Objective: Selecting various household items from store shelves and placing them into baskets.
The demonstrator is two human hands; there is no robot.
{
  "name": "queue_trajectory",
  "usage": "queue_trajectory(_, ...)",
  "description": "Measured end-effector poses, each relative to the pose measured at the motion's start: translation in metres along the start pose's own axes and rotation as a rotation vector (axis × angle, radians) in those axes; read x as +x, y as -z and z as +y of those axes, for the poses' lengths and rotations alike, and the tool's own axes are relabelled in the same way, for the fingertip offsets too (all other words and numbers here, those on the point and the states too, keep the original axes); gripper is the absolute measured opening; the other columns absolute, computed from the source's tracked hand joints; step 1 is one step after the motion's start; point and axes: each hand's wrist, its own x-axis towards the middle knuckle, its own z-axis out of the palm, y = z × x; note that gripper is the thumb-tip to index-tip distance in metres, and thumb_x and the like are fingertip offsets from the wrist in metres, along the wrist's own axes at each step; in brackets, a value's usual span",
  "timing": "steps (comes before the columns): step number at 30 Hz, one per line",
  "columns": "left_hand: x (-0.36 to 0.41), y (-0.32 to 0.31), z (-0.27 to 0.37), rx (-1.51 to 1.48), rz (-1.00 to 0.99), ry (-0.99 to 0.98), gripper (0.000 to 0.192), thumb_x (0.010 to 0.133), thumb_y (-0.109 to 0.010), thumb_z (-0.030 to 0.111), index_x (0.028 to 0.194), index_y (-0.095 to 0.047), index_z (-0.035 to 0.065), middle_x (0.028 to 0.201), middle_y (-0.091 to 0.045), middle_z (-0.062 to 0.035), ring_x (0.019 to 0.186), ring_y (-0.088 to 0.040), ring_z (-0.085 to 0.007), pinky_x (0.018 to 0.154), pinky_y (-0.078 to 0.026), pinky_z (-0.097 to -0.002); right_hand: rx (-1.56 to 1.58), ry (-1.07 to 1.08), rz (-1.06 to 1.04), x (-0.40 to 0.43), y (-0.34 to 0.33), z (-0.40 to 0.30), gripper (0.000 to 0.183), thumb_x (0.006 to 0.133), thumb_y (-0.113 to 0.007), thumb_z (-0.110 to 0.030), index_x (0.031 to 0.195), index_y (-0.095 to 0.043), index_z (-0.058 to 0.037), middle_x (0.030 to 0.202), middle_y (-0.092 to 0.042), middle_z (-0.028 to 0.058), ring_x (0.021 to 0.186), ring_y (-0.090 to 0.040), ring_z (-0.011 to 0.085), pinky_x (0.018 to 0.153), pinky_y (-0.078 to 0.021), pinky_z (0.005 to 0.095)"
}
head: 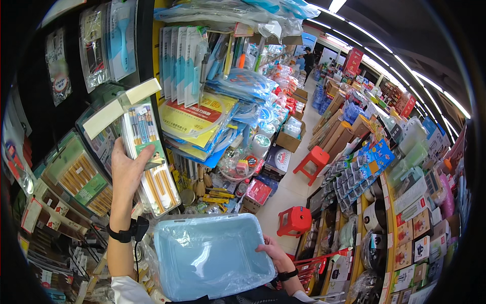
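My left hand (127, 169) grips a clear pack of wooden chopsticks (161, 192) with a green band, thumb across its front. The pack stands upright beside the hanging rack; whether it is still on a hook I cannot tell. White label holders (104, 119) partly cover its top. Lower left of it hangs another chopstick pack (89, 180). My right hand (276, 254) holds the right rim of a light blue plastic basin (209, 250) in front of my body. The basin is partly wrapped in clear film and has nothing visible inside.
Packaged knives (191, 68) and yellow and blue bags (197, 117) hang at the left shelf. Red plastic stools (294, 221) stand in the aisle (271, 212). Boxed goods (412, 228) fill the right shelves. A person (306, 62) stands far down the aisle.
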Motion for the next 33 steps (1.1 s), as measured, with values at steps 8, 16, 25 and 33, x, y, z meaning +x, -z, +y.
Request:
queue_trajectory(8,0.004,-0.020,0.007,-0.142,0.004,0.035,0.052,0.084,-0.084,0.017,0.121,-0.058,-0.0081,0.109,-0.072,-0.0167,0.094,-0.069,-0.0189,0.087,-0.055,-0.0317,0.014,0.024,-0.045,0.013,0.000,-0.014,0.057,0.076,-0.064,0.006,0.132,-0.063,-0.0031,0.117,-0.070,0.0028,0.104,-0.065,0.0122,0.093,-0.0520,0.0283)
queue_trajectory(16,-0.020,-0.024,0.046,-0.450,-0.125,0.243,0.050,0.089,-0.077,0.011,0.128,-0.055,-0.0103,0.112,-0.071,-0.0165,0.095,-0.071,-0.0189,0.086,-0.057,-0.0310,0.017,0.026,-0.053,0.023,0.008,-0.017,0.061,0.076,-0.063,0.007,0.136,-0.061,-0.0023,0.118,-0.070,0.0030,0.106,-0.065,0.0129,0.094,-0.0518,0.0285)
queue_trajectory(25,-0.098,-0.057,0.039,-0.361,-0.336,0.356,0.068,0.078,-0.087,0.005,0.136,-0.053,-0.0033,0.121,-0.069,-0.0135,0.107,-0.069,-0.0204,0.096,-0.055,-0.0333,-0.038,0.053,-0.101,0.057,0.051,-0.037,0.063,0.072,-0.064,0.002,0.135,-0.062,-0.0034,0.115,-0.068,0.0017,0.105,-0.062,0.0137,0.093,-0.0529,0.0304)
queue_trajectory(33,-0.147,-0.121,0.002,0.158,-1.045,0.315,0.071,0.068,-0.094,0.018,0.126,-0.057,0.0039,0.107,-0.069,-0.0117,0.103,-0.066,-0.0163,0.091,-0.052,-0.0333,0.110,0.008,-0.339,0.119,0.090,-0.057,0.066,0.074,-0.062,0.005,0.140,-0.057,0.0007,0.120,-0.070,0.0032,0.105,-0.067,0.0118,0.092,-0.0534,0.0275)
